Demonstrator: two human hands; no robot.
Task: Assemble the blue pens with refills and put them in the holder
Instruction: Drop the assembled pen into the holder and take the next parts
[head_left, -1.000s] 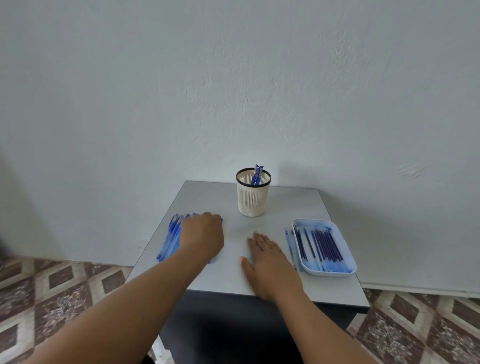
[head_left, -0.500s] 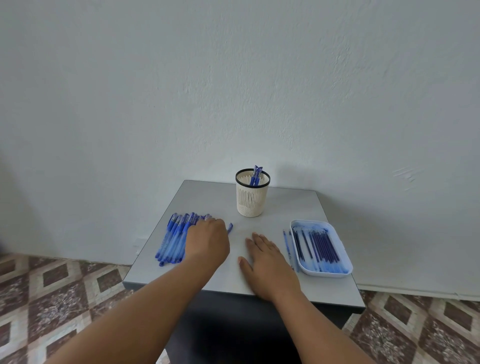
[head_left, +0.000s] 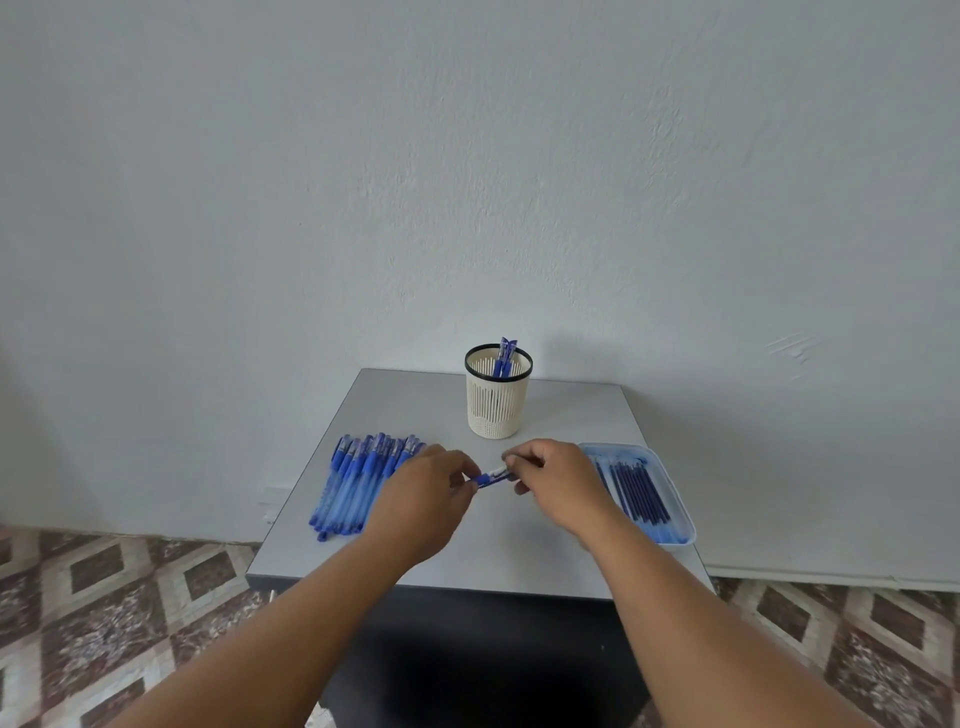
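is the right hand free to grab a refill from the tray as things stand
Probably not yet: the right hand and left hand both grip one pen. The tray lies open just beside it, nothing between.

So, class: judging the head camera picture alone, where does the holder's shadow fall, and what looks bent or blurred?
Head view: soft, even light; the holder throws a faint shadow to its right onto the wall; wide-angle lens splays the table edges outward; the pen held between left hand and right hand is slightly blurred.
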